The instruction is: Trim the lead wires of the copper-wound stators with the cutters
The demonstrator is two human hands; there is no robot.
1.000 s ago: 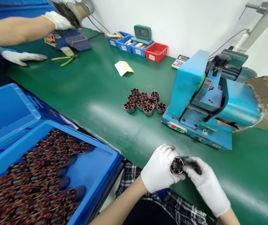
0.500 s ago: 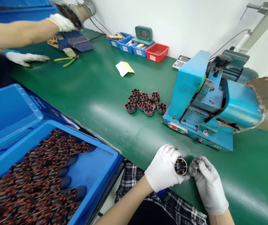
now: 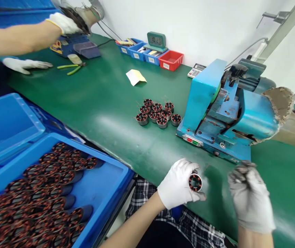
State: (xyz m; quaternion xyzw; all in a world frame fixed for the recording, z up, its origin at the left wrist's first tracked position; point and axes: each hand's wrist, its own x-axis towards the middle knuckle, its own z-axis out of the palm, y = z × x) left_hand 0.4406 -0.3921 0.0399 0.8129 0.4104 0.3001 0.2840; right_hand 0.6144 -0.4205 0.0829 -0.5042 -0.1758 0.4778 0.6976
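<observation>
A wound metal ring [image 3: 195,182] is held in front of the blue machine [image 3: 216,113], clamped in the grip of the left hand [image 3: 175,186]. To the front right of the machine, the right hand [image 3: 250,196] is raised, blurred, over the green desk [image 3: 111,127]; whether its grip is apart or together cannot be told. Similar rings [image 3: 157,113] are clustered to the machine's left.
</observation>
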